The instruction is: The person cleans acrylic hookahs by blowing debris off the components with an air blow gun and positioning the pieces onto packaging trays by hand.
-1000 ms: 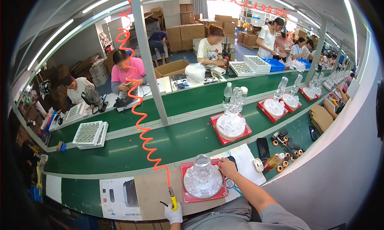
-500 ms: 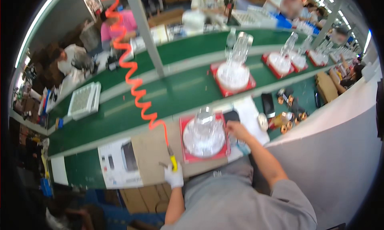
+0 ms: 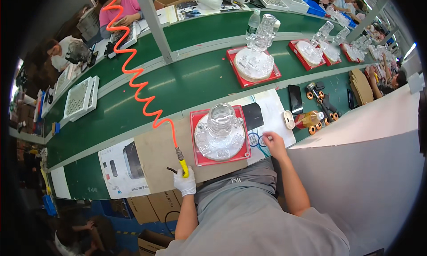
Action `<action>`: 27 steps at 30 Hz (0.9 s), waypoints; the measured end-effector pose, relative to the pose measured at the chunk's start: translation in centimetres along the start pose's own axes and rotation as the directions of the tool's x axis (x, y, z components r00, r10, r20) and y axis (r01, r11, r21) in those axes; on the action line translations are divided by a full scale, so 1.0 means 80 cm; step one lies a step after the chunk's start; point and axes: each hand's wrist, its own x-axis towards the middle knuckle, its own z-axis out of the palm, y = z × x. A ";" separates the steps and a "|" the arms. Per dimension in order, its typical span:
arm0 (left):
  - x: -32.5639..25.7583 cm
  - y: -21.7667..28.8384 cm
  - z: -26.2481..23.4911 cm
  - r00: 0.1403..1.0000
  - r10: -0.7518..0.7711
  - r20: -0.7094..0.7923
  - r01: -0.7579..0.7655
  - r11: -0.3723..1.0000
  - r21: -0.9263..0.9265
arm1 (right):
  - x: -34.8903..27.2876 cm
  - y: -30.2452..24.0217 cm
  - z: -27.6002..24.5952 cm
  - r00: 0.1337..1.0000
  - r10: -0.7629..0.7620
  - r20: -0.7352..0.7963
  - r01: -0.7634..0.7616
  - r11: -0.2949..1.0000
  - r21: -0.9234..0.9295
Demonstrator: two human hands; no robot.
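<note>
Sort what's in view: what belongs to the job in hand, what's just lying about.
Likely in the job:
yellow tool in the gloved left hand
its coiled orange hose
clear glassy piece
red tray under it

Likely lying about:
black phone
amber drink bottle
white case

The left hand (image 3: pixel 185 182) grips a yellow nozzle (image 3: pixel 184 167) — the right hand (image 3: pixel 275 145) is near a red tray (image 3: pixel 199 157).

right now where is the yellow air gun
In the head view, the yellow air gun is low, left of centre, in the white-gloved left hand, left of the red square tray.
</note>
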 end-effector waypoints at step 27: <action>0.002 -0.005 0.004 0.994 -0.085 0.067 0.083 0.996 0.033 | 0.128 -0.062 0.104 0.998 -0.053 0.029 0.060 0.782 -0.620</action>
